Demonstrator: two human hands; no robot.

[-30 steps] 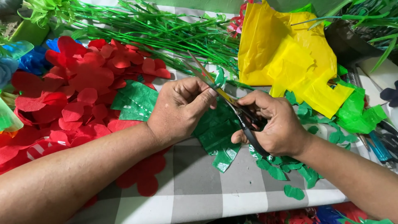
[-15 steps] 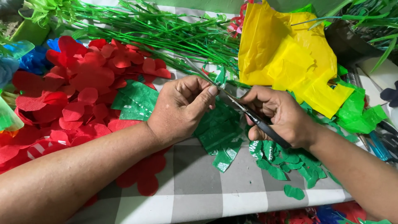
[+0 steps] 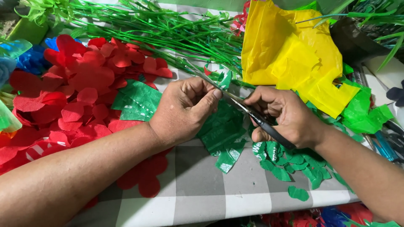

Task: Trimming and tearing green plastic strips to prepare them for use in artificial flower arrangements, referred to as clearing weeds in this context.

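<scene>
My left hand (image 3: 187,110) pinches a folded piece of green plastic sheet (image 3: 223,130) that hangs down over the table. My right hand (image 3: 286,115) grips a pair of black-handled scissors (image 3: 246,107), whose blades point up and left across the top of the green piece, right at my left thumb and fingers. Small cut green leaf shapes (image 3: 290,164) lie in a heap under my right hand.
A pile of red petal cutouts (image 3: 75,101) covers the left of the grey-and-white checked tablecloth (image 3: 202,189). Green plastic stems (image 3: 160,33) lie along the back. Yellow plastic sheet (image 3: 290,59) sits at the back right, with more green scraps (image 3: 366,115) beside it.
My right hand has opened and shifted on the scissors, and the blades have moved a little along the green piece. My left hand keeps its pinch in the same place.
</scene>
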